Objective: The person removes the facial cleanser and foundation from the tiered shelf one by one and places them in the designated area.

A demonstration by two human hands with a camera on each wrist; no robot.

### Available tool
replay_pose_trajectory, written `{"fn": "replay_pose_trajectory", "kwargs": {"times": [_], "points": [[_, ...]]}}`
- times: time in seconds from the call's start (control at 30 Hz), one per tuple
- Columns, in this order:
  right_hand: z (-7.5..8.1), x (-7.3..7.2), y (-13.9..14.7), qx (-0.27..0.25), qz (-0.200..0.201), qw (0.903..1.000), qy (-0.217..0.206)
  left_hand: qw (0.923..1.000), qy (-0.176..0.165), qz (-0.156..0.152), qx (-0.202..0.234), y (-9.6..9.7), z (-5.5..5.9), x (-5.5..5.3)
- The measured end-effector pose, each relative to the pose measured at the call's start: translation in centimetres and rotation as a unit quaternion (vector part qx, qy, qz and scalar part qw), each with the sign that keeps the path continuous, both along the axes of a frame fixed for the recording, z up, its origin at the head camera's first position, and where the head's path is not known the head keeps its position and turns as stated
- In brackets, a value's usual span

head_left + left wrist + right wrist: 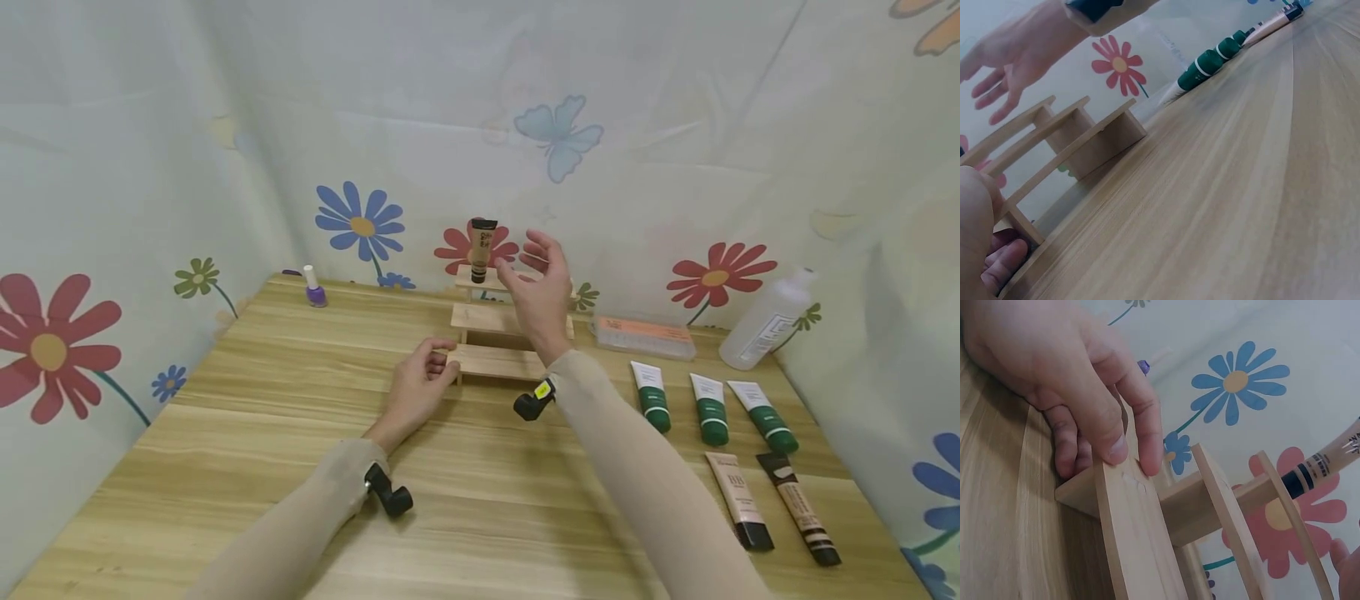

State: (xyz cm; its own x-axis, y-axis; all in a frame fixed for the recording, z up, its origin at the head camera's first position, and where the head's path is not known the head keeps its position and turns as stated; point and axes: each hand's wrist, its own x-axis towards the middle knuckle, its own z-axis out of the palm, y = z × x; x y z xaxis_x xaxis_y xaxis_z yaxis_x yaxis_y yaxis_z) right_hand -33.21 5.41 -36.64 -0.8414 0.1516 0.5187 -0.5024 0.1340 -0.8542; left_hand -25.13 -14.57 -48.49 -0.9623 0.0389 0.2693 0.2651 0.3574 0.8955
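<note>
A three-step wooden stand (498,362) is at the back of the table. My left hand (416,385) grips the left end of its lowest step; in the right wrist view the thumb and forefinger (1147,434) lie on that step, with other fingers curled below. A beige tube with a black cap (483,243) stands upright, cap down, at the left of the top step. Just right of it, my right hand (546,292) is raised over the stand, fingers spread and loosely bent, holding nothing. The left wrist view also shows this hand's fingers apart above the steps.
Purple nail polish (316,292) stands at the back left. On the right are a clear flat box (645,337), a white bottle (767,323), three green-and-white tubes (710,408), a pink BB tube (738,498) and a brown tube (799,507). A flowered curtain (420,125) hangs behind.
</note>
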Motion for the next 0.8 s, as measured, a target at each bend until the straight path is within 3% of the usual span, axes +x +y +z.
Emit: {"fn": "replay_pose_trajectory", "kwargs": {"times": [0.4,0.8], "points": [[-0.3,-1.8,-3.0,-0.004,0.027,0.9996,-0.001,1.0,-0.001,0.007,0.003,0.1,0.1,-0.1],[-0.2,-1.8,-4.5,0.004,0.007,0.9998,-0.02,0.9999,-0.006,0.007,0.005,0.1,0.2,0.1]]}}
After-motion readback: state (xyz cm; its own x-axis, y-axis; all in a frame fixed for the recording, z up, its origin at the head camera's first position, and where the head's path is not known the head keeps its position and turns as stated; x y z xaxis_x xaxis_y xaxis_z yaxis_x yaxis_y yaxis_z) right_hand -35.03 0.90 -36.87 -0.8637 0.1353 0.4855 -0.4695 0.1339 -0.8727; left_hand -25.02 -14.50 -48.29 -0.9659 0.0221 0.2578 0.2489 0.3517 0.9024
